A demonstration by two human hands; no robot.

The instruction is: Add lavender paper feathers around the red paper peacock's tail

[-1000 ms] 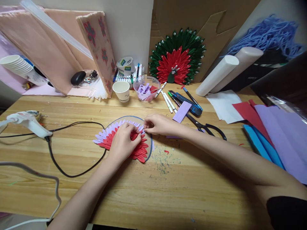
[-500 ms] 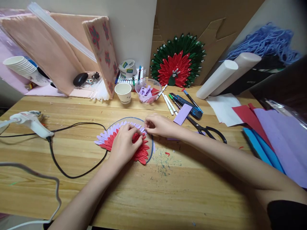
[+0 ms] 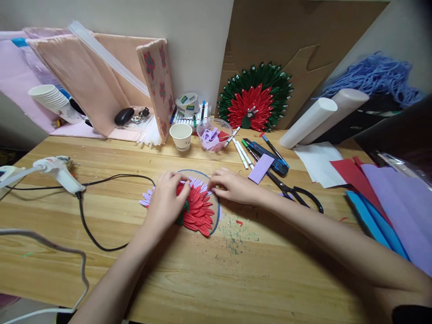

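A cardboard disc (image 3: 216, 220) with a blue marker outline lies on the table. Layered red paper petals (image 3: 199, 209) cover its middle, with a row of purple paper petals (image 3: 196, 183) behind them. Part of a dark green piece (image 3: 180, 219) shows at the centre. My left hand (image 3: 165, 195) rests over the left half of the petals, fingers curved, thumb and index apart. It hides part of the purple row. On the disc's upper right edge, my right hand (image 3: 227, 185) pinches a purple petal at the end of the row; its fingertips partly cover it.
Black scissors (image 3: 297, 194), a purple paper strip (image 3: 261, 168) and a utility knife (image 3: 275, 164) lie right of the disc. Behind stand a paper cup (image 3: 181, 137) and a bowl of scraps (image 3: 216, 146). A glue gun (image 3: 60, 175) with its cord sits left.
My left hand has slid left across the petals, uncovering more red petals and the green piece. The right hand stays at the same edge. The view has shifted slightly.
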